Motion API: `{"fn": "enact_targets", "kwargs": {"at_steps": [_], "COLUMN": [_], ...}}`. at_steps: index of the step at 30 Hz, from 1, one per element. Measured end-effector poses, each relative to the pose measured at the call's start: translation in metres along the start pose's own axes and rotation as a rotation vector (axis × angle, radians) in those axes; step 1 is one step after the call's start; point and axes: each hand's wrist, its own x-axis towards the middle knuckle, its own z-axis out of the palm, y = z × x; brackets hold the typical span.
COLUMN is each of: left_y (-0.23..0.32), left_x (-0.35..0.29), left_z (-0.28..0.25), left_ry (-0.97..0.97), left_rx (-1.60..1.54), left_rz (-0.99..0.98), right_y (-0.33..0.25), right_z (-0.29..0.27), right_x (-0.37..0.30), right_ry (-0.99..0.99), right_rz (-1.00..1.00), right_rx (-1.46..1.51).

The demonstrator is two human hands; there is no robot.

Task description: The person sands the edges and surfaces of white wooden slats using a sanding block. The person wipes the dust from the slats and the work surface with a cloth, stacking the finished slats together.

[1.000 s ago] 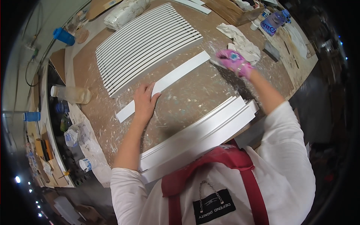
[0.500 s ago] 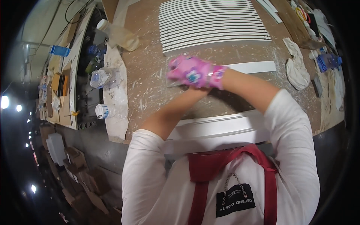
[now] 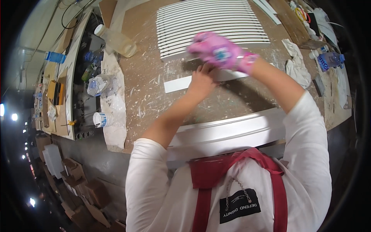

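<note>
A flat white strip (image 3: 177, 84) lies crosswise on the speckled brown worktable. My bare left hand (image 3: 203, 81) grips it near its middle, fingers bent over the strip. Above and right of it is my right hand (image 3: 219, 51), in a pink flowered glove and slightly smeared by motion. Its fingers are curled closed; whatever they hold is hidden. Just beyond that hand, a row of many parallel white strips (image 3: 208, 24) lies side by side, with dark lines between them. Long white profiled boards (image 3: 232, 129) lie along the near table edge.
Left on the table stand a tilted bottle of yellowish liquid (image 3: 118, 41), a crumpled plastic bottle (image 3: 102, 85) and a white cup (image 3: 101, 120). To the right are a white cloth (image 3: 297, 65), a blue-labelled bottle (image 3: 330, 61) and a wooden box (image 3: 293, 25).
My gloved right hand has moved away from me and right, towards the row of strips. My left hand, hidden before behind the glove, now shows on the strip, whose left part is uncovered.
</note>
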Motion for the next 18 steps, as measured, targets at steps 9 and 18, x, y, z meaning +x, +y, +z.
{"fn": "enact_targets", "kwargs": {"at_steps": [9, 18], "left_y": [-0.021, 0.004], "left_x": [0.042, 0.034], "left_z": [-0.019, -0.021], "left_ry": [-0.102, -0.148], "left_rx": [0.078, 0.027], "left_rz": [-0.095, 0.027], "right_y": [0.057, 0.027], "right_z": [-0.102, -0.079], "right_x": [-0.226, -0.291], "right_ry": [0.524, 0.733], "right_rz": [0.648, 0.833], "right_rx": [0.494, 0.547]}}
